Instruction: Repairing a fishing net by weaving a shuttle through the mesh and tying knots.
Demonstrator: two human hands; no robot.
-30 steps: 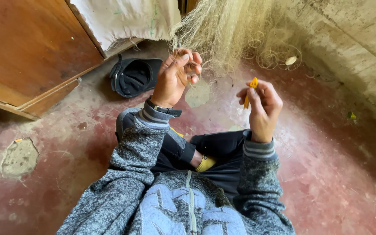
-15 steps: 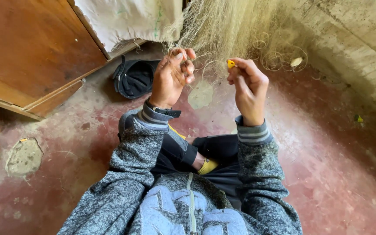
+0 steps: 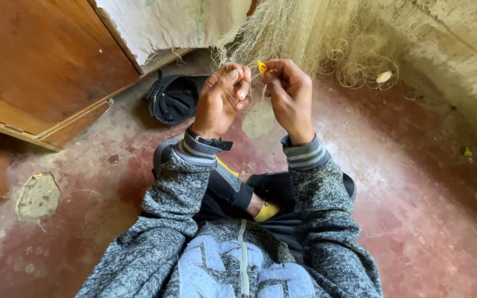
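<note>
Across the worn red floor where I sit cross-legged, a pale fishing net hangs down in front of me, its fine mesh draped from above and pooling in loose coils against the concrete wall on my right. Beside it on my left stands a big wooden panel, with a whitish sack slumped behind its edge; both crowd the corner, so I have little room that way. Lower, between the panel and my knees, lies a dark cap, well apart from my work. I keep both arms raised so the net stays at eye level and taut enough to see its strands. My left hand is curled closed, its fingertips pinching a bit of mesh to hold it steady. My right hand, just beside it and nearly touching, is closed on a small yellow netting needle, its tip poking up between thumb and forefinger toward the pinched strand. Hanging mesh partly veils my fingers, so I cannot make out the exact strand. A small pale float rests among the coils.
</note>
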